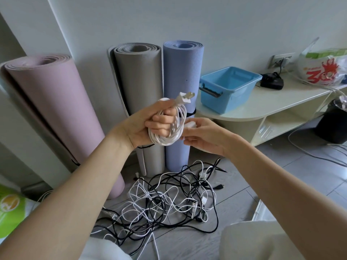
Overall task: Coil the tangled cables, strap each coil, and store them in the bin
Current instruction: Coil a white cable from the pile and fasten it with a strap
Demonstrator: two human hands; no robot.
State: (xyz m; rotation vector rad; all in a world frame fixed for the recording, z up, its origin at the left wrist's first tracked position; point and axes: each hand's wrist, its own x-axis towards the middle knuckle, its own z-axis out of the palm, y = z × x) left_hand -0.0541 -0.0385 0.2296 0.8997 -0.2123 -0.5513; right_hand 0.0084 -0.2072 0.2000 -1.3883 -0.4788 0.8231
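Observation:
My left hand (148, 122) grips a coiled white cable (175, 128), raised at chest height; its two-prong plug (185, 98) sticks up above my fingers. Just right of the coil, my right hand (204, 136) pinches a small white block (190, 125) on the same cable's end. On the floor below lies a tangle of black and white cables (174, 199). The blue plastic bin (228, 87) stands on the low shelf to the right, with nothing visible inside.
Three rolled mats, pink (54, 109), grey (140, 87) and blue (183, 76), lean against the wall behind my hands. The cream shelf (272, 102) also carries a black adapter (272, 81) and a plastic bag (323, 66). A black container (334, 122) stands on the floor.

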